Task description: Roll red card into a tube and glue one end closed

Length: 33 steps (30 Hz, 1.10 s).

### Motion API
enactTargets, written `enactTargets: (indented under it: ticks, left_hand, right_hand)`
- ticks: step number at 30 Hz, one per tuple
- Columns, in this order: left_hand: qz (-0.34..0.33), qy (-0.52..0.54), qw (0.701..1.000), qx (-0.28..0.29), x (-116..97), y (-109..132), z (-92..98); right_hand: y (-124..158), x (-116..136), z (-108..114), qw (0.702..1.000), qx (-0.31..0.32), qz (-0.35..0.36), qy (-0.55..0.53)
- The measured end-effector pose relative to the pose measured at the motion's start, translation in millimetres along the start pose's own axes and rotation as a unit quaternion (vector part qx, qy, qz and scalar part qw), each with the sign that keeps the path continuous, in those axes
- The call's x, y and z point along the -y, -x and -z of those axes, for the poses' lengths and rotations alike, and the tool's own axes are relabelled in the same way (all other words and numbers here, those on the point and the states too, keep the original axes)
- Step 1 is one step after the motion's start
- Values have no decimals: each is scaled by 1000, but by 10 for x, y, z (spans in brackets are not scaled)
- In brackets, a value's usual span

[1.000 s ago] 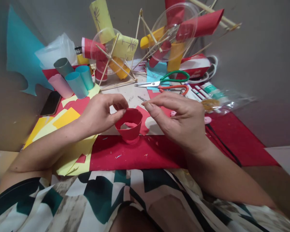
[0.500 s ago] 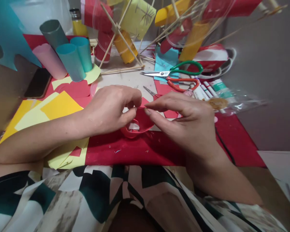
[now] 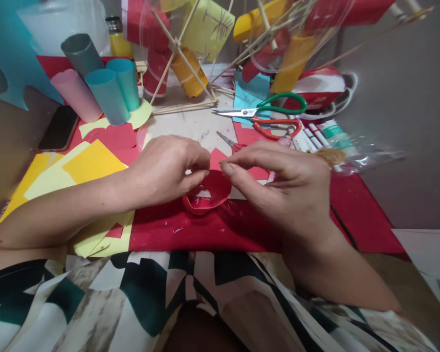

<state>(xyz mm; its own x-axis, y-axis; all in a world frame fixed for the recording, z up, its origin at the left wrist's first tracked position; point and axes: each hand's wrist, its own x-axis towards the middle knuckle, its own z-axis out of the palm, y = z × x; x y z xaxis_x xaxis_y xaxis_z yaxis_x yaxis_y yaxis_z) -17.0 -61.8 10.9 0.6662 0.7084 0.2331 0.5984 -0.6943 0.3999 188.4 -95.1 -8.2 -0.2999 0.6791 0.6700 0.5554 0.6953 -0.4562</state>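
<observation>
Together we pinch the red paper ring (image 3: 207, 193), which rests on the red sheet (image 3: 223, 230) near the table's (image 3: 183, 124) front edge, our left hand (image 3: 165, 168) and right hand (image 3: 289, 181) closed on opposite rims, apparently to hold its curl in shape.

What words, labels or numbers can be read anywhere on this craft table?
Nothing legible.
White tubes: print too small, blurred.
Red-and-white packet: blurred.
Yellow bottle: no label readable.
Pale yellow paper: drawn twig marks, no letters.
Red paper ring held by left hand: blank.
</observation>
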Motion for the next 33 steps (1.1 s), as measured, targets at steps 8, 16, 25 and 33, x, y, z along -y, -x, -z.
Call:
enactTargets:
  ticks: [8,16,25,33]
  left_hand:
    - [-49,12,993,-103,83,27,53]
    - [-144,-165,965,-145,21,81,2]
    - [-184,-290,919,-193,-103,109,-9]
    - [-152,-242,940,-186,-83,123,-17]
  right_hand:
    - [-18,-32,-10,995,-87,-25,-29]
    - [-19,-29,-32,1000,-14,-1,0]
    - [16,-32,-88,996,-12,69,54]
    - [41,-24,-112,989,-20,118,90]
